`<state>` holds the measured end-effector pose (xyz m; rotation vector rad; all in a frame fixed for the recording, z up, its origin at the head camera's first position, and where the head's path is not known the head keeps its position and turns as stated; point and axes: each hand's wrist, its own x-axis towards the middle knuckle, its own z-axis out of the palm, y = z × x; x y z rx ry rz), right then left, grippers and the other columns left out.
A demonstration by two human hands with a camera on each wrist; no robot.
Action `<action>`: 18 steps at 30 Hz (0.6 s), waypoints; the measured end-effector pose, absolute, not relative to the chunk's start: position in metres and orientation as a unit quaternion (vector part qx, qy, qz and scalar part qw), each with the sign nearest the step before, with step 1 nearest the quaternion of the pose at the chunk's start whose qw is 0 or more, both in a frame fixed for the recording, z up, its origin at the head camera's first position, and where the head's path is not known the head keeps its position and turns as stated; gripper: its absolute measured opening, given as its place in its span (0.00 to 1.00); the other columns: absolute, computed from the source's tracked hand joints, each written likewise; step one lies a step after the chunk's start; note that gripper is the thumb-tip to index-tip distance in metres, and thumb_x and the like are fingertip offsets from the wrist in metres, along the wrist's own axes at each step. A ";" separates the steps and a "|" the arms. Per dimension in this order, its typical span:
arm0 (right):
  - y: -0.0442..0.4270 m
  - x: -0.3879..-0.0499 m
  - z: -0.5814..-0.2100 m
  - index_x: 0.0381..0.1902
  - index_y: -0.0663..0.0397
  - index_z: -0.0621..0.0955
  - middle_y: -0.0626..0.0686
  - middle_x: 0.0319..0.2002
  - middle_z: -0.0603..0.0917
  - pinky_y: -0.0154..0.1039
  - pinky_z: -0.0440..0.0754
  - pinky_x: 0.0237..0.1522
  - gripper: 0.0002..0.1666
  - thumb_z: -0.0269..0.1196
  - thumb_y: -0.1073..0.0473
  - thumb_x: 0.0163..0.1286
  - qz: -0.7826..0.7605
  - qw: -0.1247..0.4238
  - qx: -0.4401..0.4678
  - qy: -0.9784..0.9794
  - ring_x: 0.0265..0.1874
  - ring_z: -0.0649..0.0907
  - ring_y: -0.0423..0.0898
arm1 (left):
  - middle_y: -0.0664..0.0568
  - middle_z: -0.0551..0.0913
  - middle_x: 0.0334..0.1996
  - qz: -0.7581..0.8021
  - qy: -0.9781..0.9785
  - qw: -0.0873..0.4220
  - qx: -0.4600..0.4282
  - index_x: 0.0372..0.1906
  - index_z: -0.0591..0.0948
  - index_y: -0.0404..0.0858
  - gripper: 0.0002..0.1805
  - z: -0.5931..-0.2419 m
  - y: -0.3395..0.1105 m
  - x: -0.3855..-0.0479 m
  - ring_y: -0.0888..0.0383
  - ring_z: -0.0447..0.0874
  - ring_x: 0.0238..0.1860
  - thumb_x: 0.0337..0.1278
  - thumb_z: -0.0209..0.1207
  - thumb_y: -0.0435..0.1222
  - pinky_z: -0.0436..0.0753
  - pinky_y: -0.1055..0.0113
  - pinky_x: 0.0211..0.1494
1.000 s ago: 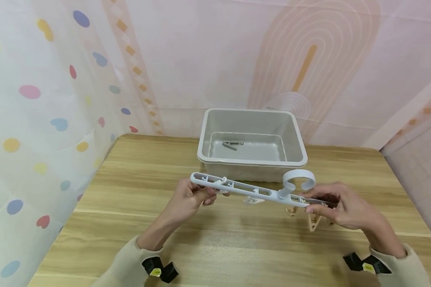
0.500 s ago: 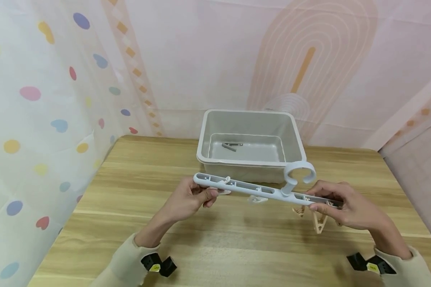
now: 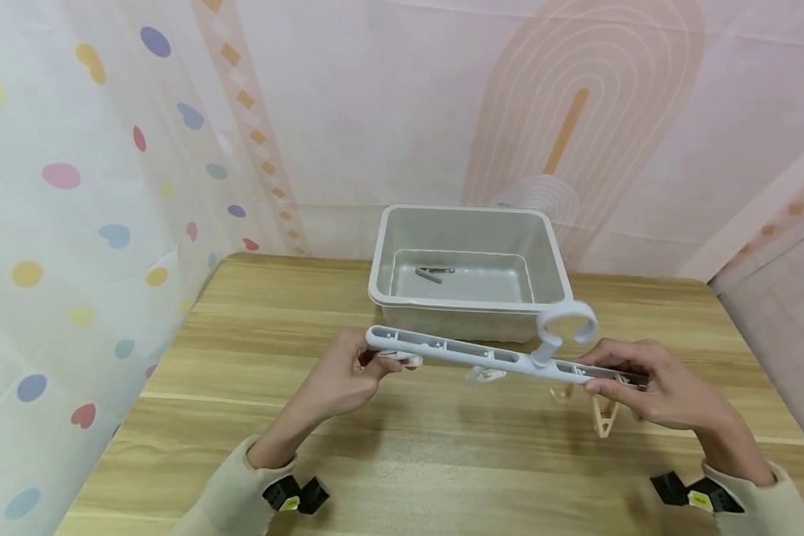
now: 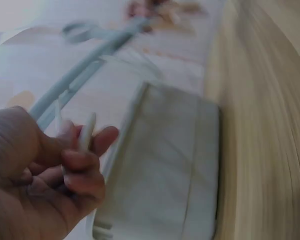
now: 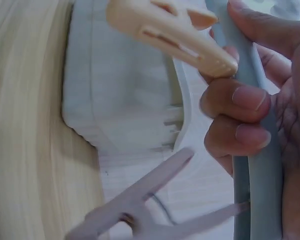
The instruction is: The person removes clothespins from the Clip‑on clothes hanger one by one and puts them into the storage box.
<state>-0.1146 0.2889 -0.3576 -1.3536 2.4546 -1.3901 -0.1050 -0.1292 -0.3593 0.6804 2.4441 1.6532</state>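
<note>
A pale blue clip hanger (image 3: 525, 363) with a curled hook is held above the table, sloping down to the right. My right hand (image 3: 663, 387) grips its right end, thumb in front, fingers wrapped round the bar in the right wrist view. Just under the bar's left end, my left hand (image 3: 342, 380) pinches a white clip (image 3: 409, 360); the left wrist view shows it between thumb and fingers. Another white clip (image 3: 487, 374) hangs below the bar's middle. Near my right hand hang tan clips (image 3: 603, 418), one large tan clip (image 5: 175, 42) close by in the right wrist view.
Behind the hanger stands a grey plastic bin (image 3: 469, 321), with a grey clip (image 3: 430, 275) lying on its floor. The wooden table (image 3: 275, 313) meets a patterned cloth backdrop (image 3: 375, 112) behind the bin.
The hanger and my right hand have shifted slightly to the right. The left white clip's hook, which stuck up above the bar, no longer shows there; my left hand now holds that clip lower.
</note>
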 end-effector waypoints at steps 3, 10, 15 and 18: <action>0.290 -0.115 -0.357 0.49 0.50 0.85 0.43 0.26 0.80 0.23 0.66 0.15 0.27 0.67 0.82 0.58 -0.445 0.010 -0.430 0.786 0.16 0.68 0.30 | 0.50 0.89 0.30 0.524 0.821 0.052 0.221 0.45 0.89 0.38 0.09 -0.361 -0.132 -0.105 0.66 0.72 0.24 0.65 0.62 0.27 0.68 0.74 0.25; 0.291 -0.111 -0.351 0.47 0.45 0.85 0.41 0.25 0.81 0.25 0.69 0.16 0.23 0.67 0.77 0.63 -0.425 0.039 -0.387 0.817 0.18 0.69 0.28 | 0.53 0.83 0.25 0.485 0.846 0.023 0.220 0.44 0.87 0.36 0.12 -0.360 -0.139 -0.109 0.65 0.74 0.24 0.63 0.58 0.22 0.72 0.72 0.25; 0.294 -0.109 -0.354 0.49 0.49 0.84 0.46 0.26 0.82 0.26 0.69 0.16 0.25 0.67 0.80 0.60 -0.439 0.019 -0.401 0.804 0.17 0.71 0.32 | 0.53 0.83 0.24 0.477 0.849 -0.015 0.226 0.43 0.85 0.36 0.09 -0.359 -0.151 -0.114 0.64 0.75 0.23 0.63 0.62 0.23 0.73 0.72 0.24; 0.296 -0.108 -0.356 0.49 0.47 0.84 0.45 0.27 0.83 0.26 0.70 0.17 0.24 0.67 0.79 0.62 -0.435 0.027 -0.388 0.812 0.18 0.71 0.31 | 0.53 0.85 0.25 0.487 0.845 -0.023 0.221 0.45 0.84 0.37 0.09 -0.357 -0.157 -0.119 0.62 0.77 0.23 0.62 0.66 0.25 0.74 0.72 0.23</action>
